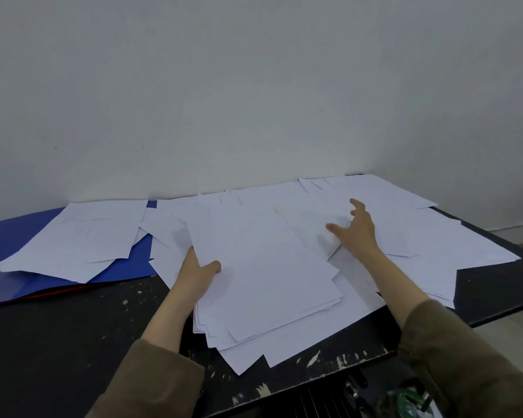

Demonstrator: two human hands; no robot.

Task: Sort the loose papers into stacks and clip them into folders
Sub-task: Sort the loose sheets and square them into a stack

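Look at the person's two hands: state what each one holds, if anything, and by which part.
The left hand grips the thick stack of white paper sheets at its left edge, thumb on top. The right hand holds nothing; its fingers are spread.

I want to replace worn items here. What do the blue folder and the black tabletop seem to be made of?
Blue folder: probably thin plastic or coated card; smooth, with a pale sheen near its left edge. Black tabletop: a hard board with a matt dark coat, likely painted; white chips and flecks show along its near edge.
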